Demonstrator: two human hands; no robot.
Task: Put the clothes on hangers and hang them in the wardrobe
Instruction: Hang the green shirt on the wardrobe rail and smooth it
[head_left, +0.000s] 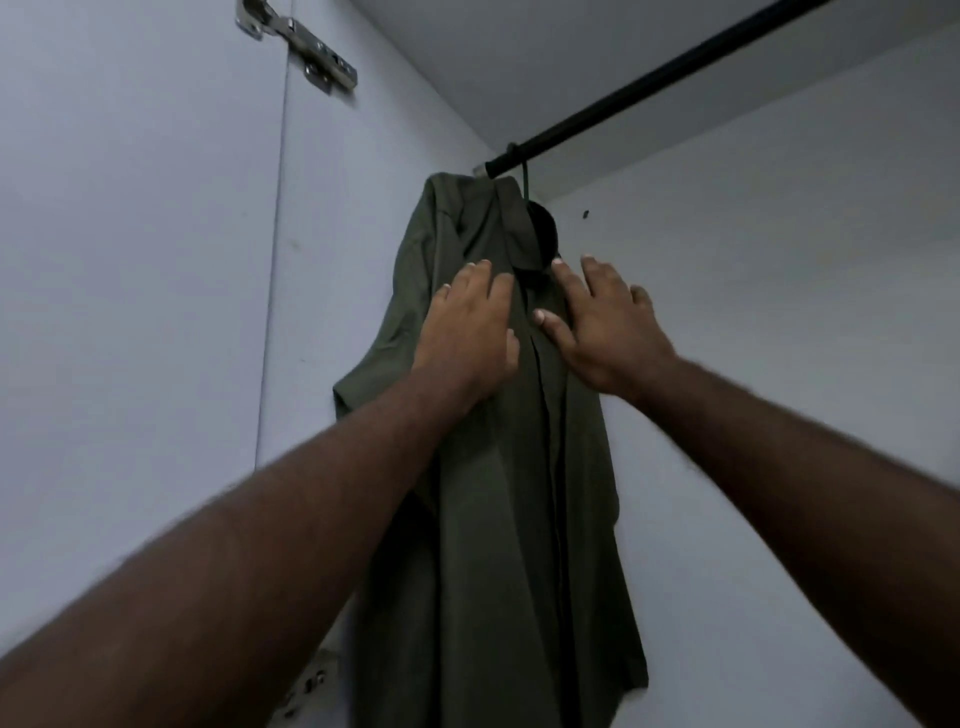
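Two bare hands reach up from the bottom of the view toward a dark olive-green shirt that hangs inside a pale grey wardrobe. The shirt is on a hanger whose thin hook loops over a black rail, close to the rail's left end where it meets the side wall. The left hand lies on the shirt's chest to the left of the front opening, fingers fairly straight and relaxed, gripping nothing. The right hand lies just across the opening, fingers spread and flat against the cloth, thumb pointing toward the placket, also holding nothing. Both look to be smoothing or straightening the front. Judging by this, one garment is already on its hanger and up on the rail, so that part of the task seems done apart from tidying. How many clothes remain cannot be told, since no other clothing or spare hangers are in view. The hanger's body is hidden under the collar and shoulders; only the hook shows. The shirt's hem runs off the bottom edge, and its left sleeve is bunched against the side wall. The rail continues out of the upper right corner. A metal door hinge sits at the top left, and another hinge, partly hidden by the left forearm, shows low down.
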